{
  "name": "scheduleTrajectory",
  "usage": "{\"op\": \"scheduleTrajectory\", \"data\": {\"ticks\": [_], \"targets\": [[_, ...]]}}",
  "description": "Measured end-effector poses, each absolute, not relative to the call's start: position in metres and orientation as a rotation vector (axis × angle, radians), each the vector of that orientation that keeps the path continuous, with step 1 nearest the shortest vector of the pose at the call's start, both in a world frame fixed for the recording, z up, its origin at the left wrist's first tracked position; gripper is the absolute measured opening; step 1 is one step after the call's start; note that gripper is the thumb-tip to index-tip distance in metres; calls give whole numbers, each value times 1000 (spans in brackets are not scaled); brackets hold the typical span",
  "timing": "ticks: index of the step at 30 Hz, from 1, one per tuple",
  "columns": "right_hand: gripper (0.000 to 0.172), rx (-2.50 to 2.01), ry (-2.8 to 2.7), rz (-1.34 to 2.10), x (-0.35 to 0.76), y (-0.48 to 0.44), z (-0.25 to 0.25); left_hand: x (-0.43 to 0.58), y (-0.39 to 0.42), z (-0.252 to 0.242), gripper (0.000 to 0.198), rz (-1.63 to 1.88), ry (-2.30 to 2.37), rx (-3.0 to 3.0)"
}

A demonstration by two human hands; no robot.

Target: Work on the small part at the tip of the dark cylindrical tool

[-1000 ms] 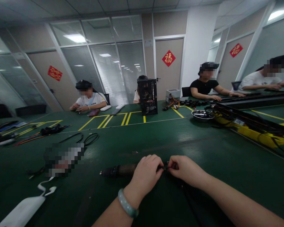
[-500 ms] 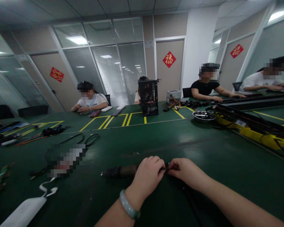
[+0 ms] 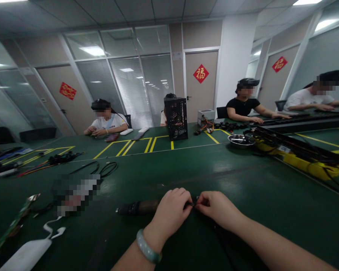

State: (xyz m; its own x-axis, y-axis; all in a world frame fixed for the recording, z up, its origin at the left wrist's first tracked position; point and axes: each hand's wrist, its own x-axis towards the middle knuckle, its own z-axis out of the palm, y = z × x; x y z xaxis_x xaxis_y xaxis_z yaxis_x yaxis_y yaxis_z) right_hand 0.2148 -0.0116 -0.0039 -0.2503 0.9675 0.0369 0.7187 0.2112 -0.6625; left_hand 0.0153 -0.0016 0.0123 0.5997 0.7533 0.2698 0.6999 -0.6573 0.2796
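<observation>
A dark electric screwdriver (image 3: 147,206) lies on the green table, its metal tip pointing left. My left hand (image 3: 171,206), with a pale green bangle at the wrist, is closed over the rear end of the screwdriver and hides that end. Close beside it, my right hand (image 3: 216,207) pinches a small dark part, seemingly the cord end, at the back of the tool. The fingertips of both hands nearly meet there, so the joint is mostly hidden. A black cord (image 3: 222,241) runs from below my right hand toward the front edge of the view.
Left of my hands lie a white power bank-like block (image 3: 31,252), a green circuit board (image 3: 14,226) and a looped black cable (image 3: 109,169). Farther off are a black computer case (image 3: 177,118), a metal bowl (image 3: 241,140) and yellow foam (image 3: 305,162). Several people sit around the table.
The view has shifted slightly, and more of the circuit board shows at left. Both hands keep their closed grip at the screwdriver's rear.
</observation>
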Motion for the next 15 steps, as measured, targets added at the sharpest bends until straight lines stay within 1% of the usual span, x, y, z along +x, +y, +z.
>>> {"op": "scheduleTrajectory", "data": {"ticks": [15], "targets": [[10,-1515,-2019,799,218,-9,-2,17,-6,16,13,551,1261,2632]]}}
